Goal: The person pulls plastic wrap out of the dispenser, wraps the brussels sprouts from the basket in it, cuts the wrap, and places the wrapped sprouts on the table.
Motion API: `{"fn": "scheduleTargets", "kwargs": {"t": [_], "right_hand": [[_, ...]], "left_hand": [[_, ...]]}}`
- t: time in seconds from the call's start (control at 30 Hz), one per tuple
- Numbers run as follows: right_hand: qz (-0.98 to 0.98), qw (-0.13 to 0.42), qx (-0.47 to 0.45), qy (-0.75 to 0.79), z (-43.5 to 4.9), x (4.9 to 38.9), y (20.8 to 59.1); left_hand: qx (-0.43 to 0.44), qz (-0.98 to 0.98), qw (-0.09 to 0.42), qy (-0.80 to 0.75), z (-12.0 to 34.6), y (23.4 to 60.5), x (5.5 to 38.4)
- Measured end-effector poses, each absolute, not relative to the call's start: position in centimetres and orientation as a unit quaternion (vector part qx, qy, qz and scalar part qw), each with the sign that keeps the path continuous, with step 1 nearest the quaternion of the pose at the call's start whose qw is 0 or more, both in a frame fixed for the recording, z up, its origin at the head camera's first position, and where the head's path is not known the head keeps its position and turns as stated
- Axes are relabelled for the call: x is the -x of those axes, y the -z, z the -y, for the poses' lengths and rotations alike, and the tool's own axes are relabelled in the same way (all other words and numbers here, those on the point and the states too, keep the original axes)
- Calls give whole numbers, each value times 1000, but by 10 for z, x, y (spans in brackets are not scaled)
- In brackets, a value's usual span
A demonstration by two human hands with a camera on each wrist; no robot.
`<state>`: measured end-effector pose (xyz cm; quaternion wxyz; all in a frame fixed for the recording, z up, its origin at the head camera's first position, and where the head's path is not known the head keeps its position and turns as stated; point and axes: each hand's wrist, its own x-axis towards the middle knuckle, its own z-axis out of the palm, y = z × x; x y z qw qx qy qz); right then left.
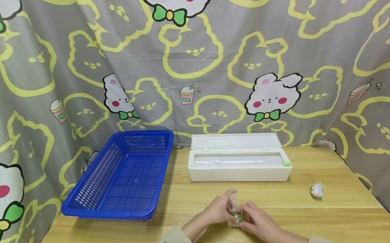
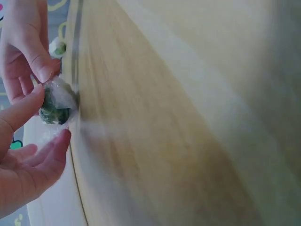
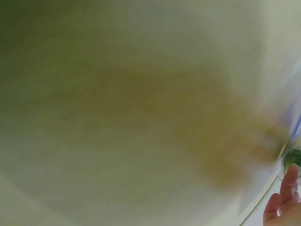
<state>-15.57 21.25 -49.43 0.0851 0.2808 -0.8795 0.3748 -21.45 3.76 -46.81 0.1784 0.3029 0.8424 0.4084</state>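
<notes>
A green broccoli floret point(image 2: 54, 110), wrapped in crinkled clear film point(image 2: 63, 92), is between my two hands just above the table. My left hand point(image 1: 219, 210) grips it, thumb on one side and fingers curled on the other. From the right, my right hand point(image 1: 262, 224) pinches the same bundle with its thumb and fingertips. Loose film rises past the left fingers in the head view. In the right wrist view only a few fingers point(image 3: 288, 190) and part of the floret show at the edge; the rest is blurred.
A white cling film box point(image 1: 241, 175) with its lid raised stands behind the hands, a film roll point(image 1: 235, 159) inside. At the left sits a blue plastic basket point(image 1: 155, 174). Another film-wrapped bundle point(image 1: 317, 190) lies on the wooden table point(image 1: 340, 221) at the right. A patterned curtain point(image 1: 206, 62) hangs behind.
</notes>
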Motion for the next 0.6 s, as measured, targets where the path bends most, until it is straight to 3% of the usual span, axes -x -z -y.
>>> {"fn": "scheduleTargets", "kwargs": {"t": [0.33, 0.6], "right_hand": [[869, -17, -116, -481, -206, 162, 490], [854, -52, -116, -504, -206, 163, 489]], "left_hand": [[-270, -808, 188, -489, -38, 471, 216], [-273, -802, 190, -496, -36, 474, 218]]}}
